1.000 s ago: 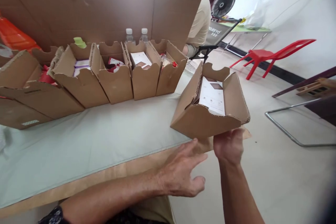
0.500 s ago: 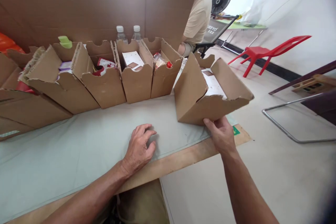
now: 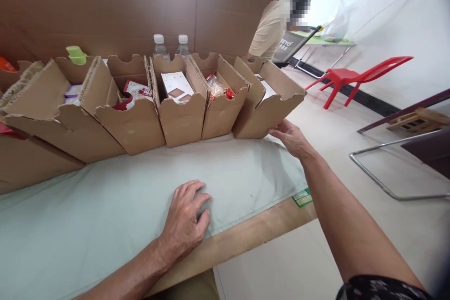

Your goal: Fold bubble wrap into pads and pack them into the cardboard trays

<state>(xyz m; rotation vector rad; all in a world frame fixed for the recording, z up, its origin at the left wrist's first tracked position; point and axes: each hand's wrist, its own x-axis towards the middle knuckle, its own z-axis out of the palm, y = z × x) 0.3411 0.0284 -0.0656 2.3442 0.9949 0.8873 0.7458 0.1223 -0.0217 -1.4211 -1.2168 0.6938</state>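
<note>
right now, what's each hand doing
Left hand: open, holding nothing, over the cloth.
Right hand: holding the rightmost cardboard box at its lower edge.

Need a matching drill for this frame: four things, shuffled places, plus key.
1. left hand
2. red chair
3. right hand
4. clear bottles

A. touching the rightmost box
B. behind the cardboard boxes
C. over the pale cloth, apart from the boxes
D. standing on the floor

Pairs: 1-C; 2-D; 3-A; 4-B
</note>
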